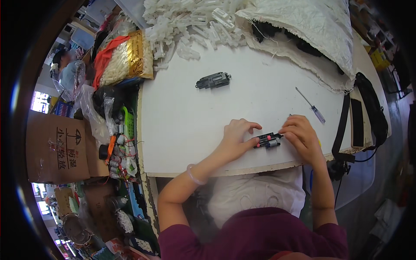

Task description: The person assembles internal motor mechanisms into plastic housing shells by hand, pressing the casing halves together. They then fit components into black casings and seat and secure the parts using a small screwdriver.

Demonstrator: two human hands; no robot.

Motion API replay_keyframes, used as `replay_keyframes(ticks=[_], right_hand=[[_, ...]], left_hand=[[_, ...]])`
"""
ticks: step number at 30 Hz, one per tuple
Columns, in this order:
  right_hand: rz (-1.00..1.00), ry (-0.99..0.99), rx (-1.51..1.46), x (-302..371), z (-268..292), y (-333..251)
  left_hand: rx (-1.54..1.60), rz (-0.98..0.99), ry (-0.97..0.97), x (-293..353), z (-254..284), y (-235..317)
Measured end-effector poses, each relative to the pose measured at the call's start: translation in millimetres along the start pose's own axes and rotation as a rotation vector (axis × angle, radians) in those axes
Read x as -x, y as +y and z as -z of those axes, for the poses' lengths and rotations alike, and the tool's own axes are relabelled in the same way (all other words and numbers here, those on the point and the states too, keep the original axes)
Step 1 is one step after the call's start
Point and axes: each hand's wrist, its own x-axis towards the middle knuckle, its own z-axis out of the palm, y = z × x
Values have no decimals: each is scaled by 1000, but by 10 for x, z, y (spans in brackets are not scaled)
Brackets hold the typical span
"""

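Note:
A small black plastic chassis (265,138) with pink parts and a silver motor-like cylinder lies at the near part of the white table. My left hand (236,139) bends around its left end, thumb against it and index finger arched above. At its right end my right hand (303,136) has thumb and fingers drawn together; what they pinch is hidden. A small metal tip pokes out above the right fingers, its other end unseen. Farther off and to the left lies a dark grey plastic housing (213,81). A screwdriver (317,113) with a clear handle rests right of my right hand.
Clear plastic parts (190,26) are heaped at the far side. A white woven sack (312,30) with dark pieces inside lies far right. A black strap (344,125) hangs by the right edge. A cardboard box (56,149) and motors with wires (123,151) stand left of the table.

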Motion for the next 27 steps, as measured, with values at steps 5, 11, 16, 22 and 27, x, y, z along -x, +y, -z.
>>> replay_keyframes(ticks=[5, 11, 16, 22, 27], right_hand=[[-59, -298, 23, -314, -53, 151], [56, -628, 61, -568, -82, 194], [69, -674, 92, -606, -103, 194], [77, -678, 40, -613, -94, 211], [80, -558, 35, -552, -90, 264]], left_hand=[[-32, 35, -40, -14, -15, 13], [-33, 75, -75, -35, -5, 18], [-17, 126, -139, -67, 30, 44], [-15, 130, -167, -50, 20, 11], [56, 134, -140, -58, 20, 10]])
